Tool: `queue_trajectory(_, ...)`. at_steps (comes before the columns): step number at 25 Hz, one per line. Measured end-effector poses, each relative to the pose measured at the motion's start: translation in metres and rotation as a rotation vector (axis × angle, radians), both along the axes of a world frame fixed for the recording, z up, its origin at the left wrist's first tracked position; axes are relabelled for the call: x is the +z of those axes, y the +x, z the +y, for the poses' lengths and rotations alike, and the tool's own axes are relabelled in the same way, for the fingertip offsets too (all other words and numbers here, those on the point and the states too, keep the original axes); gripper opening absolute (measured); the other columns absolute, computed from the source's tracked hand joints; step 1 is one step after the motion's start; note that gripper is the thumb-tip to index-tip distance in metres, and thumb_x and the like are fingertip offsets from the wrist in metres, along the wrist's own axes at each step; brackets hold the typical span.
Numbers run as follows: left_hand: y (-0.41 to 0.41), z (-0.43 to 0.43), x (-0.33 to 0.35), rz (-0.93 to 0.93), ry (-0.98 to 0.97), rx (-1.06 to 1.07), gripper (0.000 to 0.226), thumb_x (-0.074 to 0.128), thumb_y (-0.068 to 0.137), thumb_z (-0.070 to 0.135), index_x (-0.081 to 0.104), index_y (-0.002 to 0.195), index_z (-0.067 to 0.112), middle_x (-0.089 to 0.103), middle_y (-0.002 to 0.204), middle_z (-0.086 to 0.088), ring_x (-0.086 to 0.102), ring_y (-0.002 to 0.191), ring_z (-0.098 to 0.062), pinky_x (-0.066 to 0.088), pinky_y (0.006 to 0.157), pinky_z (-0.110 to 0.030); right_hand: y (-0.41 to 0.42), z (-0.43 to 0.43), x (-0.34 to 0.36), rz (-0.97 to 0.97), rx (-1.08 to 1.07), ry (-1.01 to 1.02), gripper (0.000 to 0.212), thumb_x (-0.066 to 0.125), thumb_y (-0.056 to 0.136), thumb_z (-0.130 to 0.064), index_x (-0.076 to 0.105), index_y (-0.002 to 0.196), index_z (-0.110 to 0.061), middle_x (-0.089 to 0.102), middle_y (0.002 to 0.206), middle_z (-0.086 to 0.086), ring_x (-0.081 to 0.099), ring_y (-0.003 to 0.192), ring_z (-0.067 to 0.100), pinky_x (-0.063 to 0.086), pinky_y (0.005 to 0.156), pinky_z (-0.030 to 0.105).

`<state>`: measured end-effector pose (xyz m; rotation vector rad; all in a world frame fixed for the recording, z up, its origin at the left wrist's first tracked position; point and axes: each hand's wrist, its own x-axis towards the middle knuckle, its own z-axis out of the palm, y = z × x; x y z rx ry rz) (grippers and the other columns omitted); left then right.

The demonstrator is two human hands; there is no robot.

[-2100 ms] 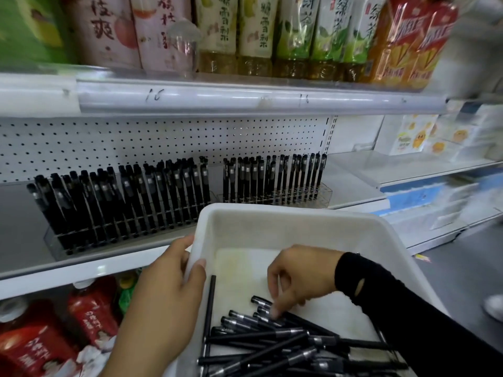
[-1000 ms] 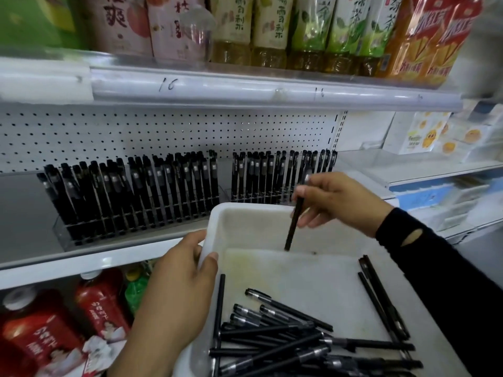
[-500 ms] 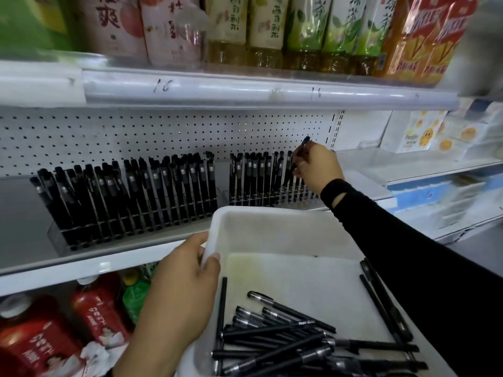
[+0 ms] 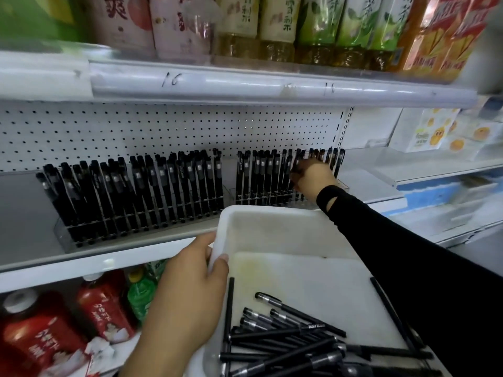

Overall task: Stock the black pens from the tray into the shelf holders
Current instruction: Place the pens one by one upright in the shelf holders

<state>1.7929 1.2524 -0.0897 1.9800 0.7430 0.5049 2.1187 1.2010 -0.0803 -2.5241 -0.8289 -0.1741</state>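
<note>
A white shop shelf (image 4: 109,257) is carrying two clear pen holders, and a white tray (image 4: 272,213) is being held up just in front of its edge. The left holder (image 4: 130,227) is packed with upright black pens; the right holder (image 4: 261,198) is filling towards its right end.

The right hand (image 4: 313,178), in a black sleeve, is reaching over the tray into the right holder. A moment ago it was lifting one pen out of the tray, then holding it high above the row; now it is sinking down among the standing pens, so this pen (image 4: 297,161) is probably being seated in a slot. Its fingers are curling round the pen's upper part, though blur is hiding the exact grip.

The left hand (image 4: 190,281) is gripping the tray's left rim, thumb inside, fingers wrapping outside.

The loose pens (image 4: 285,338) are lying in a heap at the tray's near end, beside the left hand and well apart from the right, so plenty of stocking is still remaining.
</note>
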Motion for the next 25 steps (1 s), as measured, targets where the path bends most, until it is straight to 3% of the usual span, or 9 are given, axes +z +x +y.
queue_trajectory(7,0.0,0.0,0.0,-0.006,0.006,0.003,0.03,0.051,0.099,0.025,0.059,0.12,0.044,0.07,0.086,0.023,0.063,0.077,0.01,0.046,0.065,-0.019,-0.006,0.007,0.002,-0.005,-0.012,-0.103,0.02,0.064,0.095,-0.025,0.066,0.099,-0.006,0.068,0.094,0.013,0.065,0.084,0.029,0.045,0.068,0.028)
queue_trajectory(11,0.0,0.001,0.0,-0.003,-0.007,0.004,0.031,0.05,0.1,0.024,0.058,0.122,0.044,0.07,0.086,0.019,0.066,0.074,0.003,0.049,0.066,-0.023,-0.016,-0.017,0.012,-0.004,-0.058,-0.032,0.015,0.072,0.089,-0.023,0.071,0.096,-0.011,0.07,0.095,0.009,0.065,0.085,0.026,0.051,0.075,0.029)
queue_trajectory(14,-0.001,0.001,-0.001,0.002,0.006,0.009,0.03,0.05,0.1,0.025,0.059,0.122,0.043,0.07,0.087,0.019,0.066,0.077,0.003,0.049,0.066,-0.022,-0.043,-0.049,0.033,-0.086,0.024,-0.092,0.025,0.069,0.091,-0.033,0.07,0.074,-0.015,0.071,0.073,0.001,0.065,0.072,0.017,0.042,0.067,0.023)
queue_trajectory(16,-0.002,0.001,-0.001,0.001,0.008,0.005,0.03,0.05,0.1,0.026,0.059,0.122,0.043,0.07,0.088,0.018,0.067,0.079,0.0,0.052,0.069,-0.026,-0.07,-0.072,0.047,0.053,0.186,-0.122,0.034,0.068,0.092,-0.038,0.069,0.066,-0.015,0.069,0.059,-0.002,0.064,0.058,0.009,0.044,0.057,0.019)
queue_trajectory(19,0.0,0.0,-0.002,0.01,0.014,0.005,0.03,0.051,0.099,0.026,0.059,0.123,0.043,0.07,0.091,0.017,0.067,0.082,-0.003,0.053,0.074,-0.03,-0.104,-0.09,0.048,0.312,0.423,-0.378,0.029,0.07,0.09,-0.038,0.07,0.072,-0.016,0.073,0.064,-0.003,0.068,0.056,0.009,0.051,0.054,0.018)
queue_trajectory(22,0.001,-0.002,-0.001,0.013,0.01,0.014,0.03,0.051,0.1,0.026,0.058,0.124,0.042,0.069,0.09,0.017,0.066,0.081,-0.002,0.05,0.069,-0.026,-0.127,-0.088,0.027,0.384,0.518,-0.674,0.032,0.073,0.084,-0.049,0.073,0.082,-0.017,0.075,0.073,-0.002,0.072,0.067,0.015,0.059,0.065,0.025)
queue_trajectory(25,-0.001,-0.004,0.001,-0.006,0.019,0.025,0.031,0.051,0.099,0.026,0.058,0.124,0.042,0.069,0.088,0.018,0.066,0.08,0.0,0.05,0.069,-0.025,-0.146,-0.081,0.005,0.421,0.593,-0.792,0.038,0.076,0.078,-0.055,0.072,0.085,-0.017,0.075,0.075,0.0,0.068,0.062,0.013,0.059,0.066,0.028)
